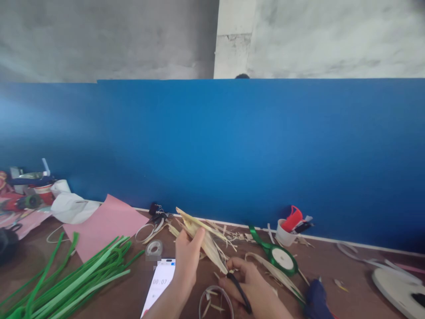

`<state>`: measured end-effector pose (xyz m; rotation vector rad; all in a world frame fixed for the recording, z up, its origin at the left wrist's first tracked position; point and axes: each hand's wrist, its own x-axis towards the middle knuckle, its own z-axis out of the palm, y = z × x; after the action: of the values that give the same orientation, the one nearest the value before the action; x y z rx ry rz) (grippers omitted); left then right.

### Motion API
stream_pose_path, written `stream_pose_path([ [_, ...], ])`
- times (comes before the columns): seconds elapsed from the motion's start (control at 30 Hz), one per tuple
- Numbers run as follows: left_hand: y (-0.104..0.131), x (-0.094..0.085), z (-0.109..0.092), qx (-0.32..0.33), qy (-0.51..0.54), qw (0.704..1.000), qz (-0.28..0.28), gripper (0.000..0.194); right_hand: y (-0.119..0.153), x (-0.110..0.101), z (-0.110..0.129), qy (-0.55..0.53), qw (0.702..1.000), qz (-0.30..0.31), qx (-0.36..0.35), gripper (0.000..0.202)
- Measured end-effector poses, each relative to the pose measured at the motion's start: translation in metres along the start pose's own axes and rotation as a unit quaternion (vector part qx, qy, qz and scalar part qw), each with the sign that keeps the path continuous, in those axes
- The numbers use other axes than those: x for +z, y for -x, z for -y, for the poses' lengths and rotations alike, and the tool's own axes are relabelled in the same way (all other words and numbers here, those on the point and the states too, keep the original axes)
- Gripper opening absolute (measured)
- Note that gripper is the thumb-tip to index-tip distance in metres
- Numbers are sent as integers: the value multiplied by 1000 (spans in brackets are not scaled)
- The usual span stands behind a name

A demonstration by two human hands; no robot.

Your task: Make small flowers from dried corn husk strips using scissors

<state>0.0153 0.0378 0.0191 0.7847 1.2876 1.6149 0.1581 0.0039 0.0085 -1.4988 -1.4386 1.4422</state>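
Observation:
My left hand (pixel 190 250) is closed around a pale yellow corn husk (pixel 210 248), whose pointed upper end sticks up above the thumb. The husk's lower end reaches down to my right hand (pixel 247 283). Black-handled scissors (pixel 239 290) are in my right hand, their blades at the husk's lower tip and mostly hidden. Below, a clear round container or ring (pixel 216 303) surrounds some husk scraps. To the left of my left wrist a phone (pixel 161 283) lies with a timer on its screen.
Green pipe cleaners (pixel 83 283) and pink paper (pixel 109 226) lie left. Clear tape (pixel 154 249) sits by the phone. On the right are green ribbon (pixel 283 260), a white cup (pixel 285 234) of tools, a blue glue gun (pixel 317 299) and a white spool (pixel 398 290). A blue partition (pixel 212 146) stands behind.

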Motion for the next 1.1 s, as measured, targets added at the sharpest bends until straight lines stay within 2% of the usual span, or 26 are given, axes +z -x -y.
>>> stream_pose_path([
  [0.3, -4, 0, 3, -2, 11, 1000, 14, 31, -1, -4, 0, 18, 1000, 16, -2, 34],
  [0.63, -5, -2, 5, 0, 25, 999, 35, 30, 3, -4, 7, 47, 999, 2, 22, 30],
  [0.77, -6, -1, 4, -4, 29, 998, 46, 31, 1, -6, 1, 49, 999, 21, -5, 30],
  [0.93, -7, -3, -3, -9, 14, 997, 77, 24, -1, -9, 1, 68, 997, 26, -14, 29],
  [1.1, -10, -8, -12, -4, -16, 993, 116, 20, 0, -12, 1, 83, 996, 36, 2, 17],
])
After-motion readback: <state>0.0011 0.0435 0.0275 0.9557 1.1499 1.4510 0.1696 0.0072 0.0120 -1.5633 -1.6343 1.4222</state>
